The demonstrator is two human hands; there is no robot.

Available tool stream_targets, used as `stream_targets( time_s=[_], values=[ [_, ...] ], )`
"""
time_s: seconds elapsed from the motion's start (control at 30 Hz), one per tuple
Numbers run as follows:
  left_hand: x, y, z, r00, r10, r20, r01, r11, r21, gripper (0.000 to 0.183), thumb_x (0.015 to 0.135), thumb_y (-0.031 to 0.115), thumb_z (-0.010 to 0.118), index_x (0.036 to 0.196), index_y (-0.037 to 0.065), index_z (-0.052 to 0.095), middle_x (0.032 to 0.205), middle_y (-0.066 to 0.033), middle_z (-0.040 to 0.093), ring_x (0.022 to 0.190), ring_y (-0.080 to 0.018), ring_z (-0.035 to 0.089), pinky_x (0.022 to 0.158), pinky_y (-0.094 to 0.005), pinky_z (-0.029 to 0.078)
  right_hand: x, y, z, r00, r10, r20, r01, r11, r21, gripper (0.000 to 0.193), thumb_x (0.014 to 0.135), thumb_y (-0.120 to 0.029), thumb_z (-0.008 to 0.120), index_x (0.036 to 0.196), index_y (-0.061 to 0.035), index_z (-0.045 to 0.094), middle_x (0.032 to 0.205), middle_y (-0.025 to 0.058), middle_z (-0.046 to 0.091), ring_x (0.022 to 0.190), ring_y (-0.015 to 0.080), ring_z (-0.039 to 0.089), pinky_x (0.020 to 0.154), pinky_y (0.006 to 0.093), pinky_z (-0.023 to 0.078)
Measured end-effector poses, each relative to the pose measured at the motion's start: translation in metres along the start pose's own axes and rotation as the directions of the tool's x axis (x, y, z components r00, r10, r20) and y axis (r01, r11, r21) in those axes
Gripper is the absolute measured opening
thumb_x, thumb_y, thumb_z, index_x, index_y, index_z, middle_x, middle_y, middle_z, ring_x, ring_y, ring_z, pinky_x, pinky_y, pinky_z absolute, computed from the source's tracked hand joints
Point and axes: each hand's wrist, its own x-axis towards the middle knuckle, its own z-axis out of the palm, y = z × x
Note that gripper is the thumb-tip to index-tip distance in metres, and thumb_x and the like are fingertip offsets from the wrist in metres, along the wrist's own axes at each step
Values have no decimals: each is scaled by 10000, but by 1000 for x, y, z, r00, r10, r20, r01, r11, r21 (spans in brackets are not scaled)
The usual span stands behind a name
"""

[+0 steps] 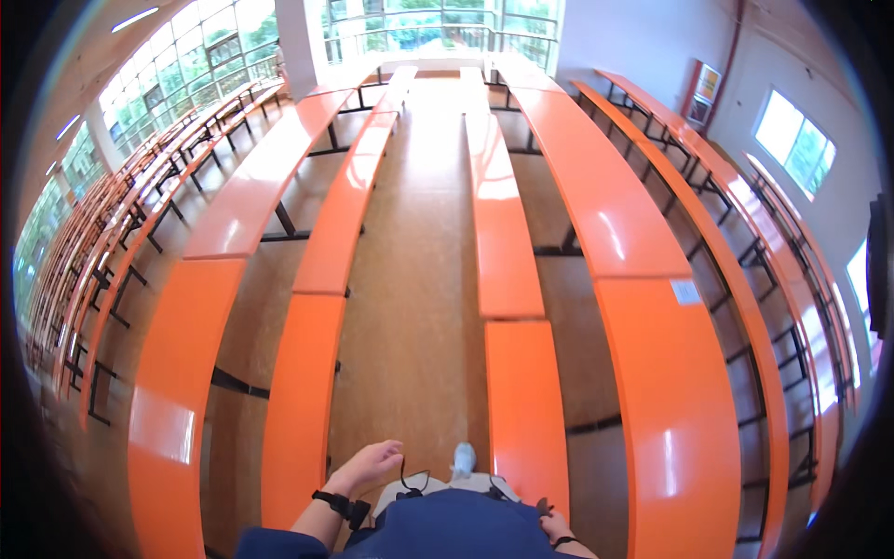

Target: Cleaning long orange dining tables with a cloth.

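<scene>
My left hand (pixel 375 458) is raised in front of my left hip, over the aisle beside the left bench. Its fingers curl loosely inward, and I see nothing held in them. A thin black cord (pixel 413 483) loops just beside its fingertips, and a black band (pixel 333 503) circles that wrist. Low at my right side, my right hand (pixel 556 526) is closed around a small dark brown thing (pixel 544 508) whose kind I cannot make out. This hand is next to the edge of the right orange bench (pixel 526 401).
Long orange tables (pixel 643 224) and a left bench (pixel 303 401) line the brown aisle floor (pixel 410 242). Black metal legs (pixel 284 222) stand beneath them. One shoe (pixel 464 456) shows ahead of me. A white label (pixel 685 293) lies on the right table. Windows (pixel 438 28) close the far end.
</scene>
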Motion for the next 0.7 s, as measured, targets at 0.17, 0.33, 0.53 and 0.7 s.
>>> stream_targets(
  time_s=[0.17, 0.33, 0.53, 0.7],
  values=[
    [110, 8, -47, 993, 53, -101, -66, 990, -127, 393, 917, 246, 579, 1218, -5, 552, 1048, -194, 663, 963, -283, 654, 842, -365, 512, 83, -245, -84, 941, -315, -127, 276, 926, -257, 370, 786, -266, 638, 1035, 7, 639, 957, 190, 683, 943, 316, 656, 815, 396, 506],
    [242, 9, -119, 996, 78, -38, -84, 982, -172, 375, 918, 234, 580, 1209, -2, 558, 1034, -187, 665, 950, -281, 658, 829, -363, 518, 170, -460, -129, 953, -298, -53, 289, 947, -140, 402, 742, -230, 746, 1060, -12, 634, 962, 165, 688, 929, 237, 662, 817, 347, 514],
    [382, 72, -248, 999, 31, -20, -35, 967, -252, 392, 921, 209, 579, 1229, -28, 529, 1071, -158, 658, 994, -216, 635, 867, -323, 497, 234, -546, -106, 979, -134, -154, 110, 982, -154, 412, 736, -249, 745, 1045, 6, 653, 966, 178, 690, 912, 287, 665, 816, 377, 513],
    [512, 98, -331, 989, 101, 104, -95, 994, -62, 376, 924, 212, 569, 1223, -12, 530, 1057, -180, 665, 969, -268, 655, 842, -348, 511, 264, -560, -47, 995, 90, -35, -86, 992, 95, 334, 749, -163, 713, 1028, 14, 665, 930, 148, 700, 868, 232, 670, 768, 365, 517]
  ],
)
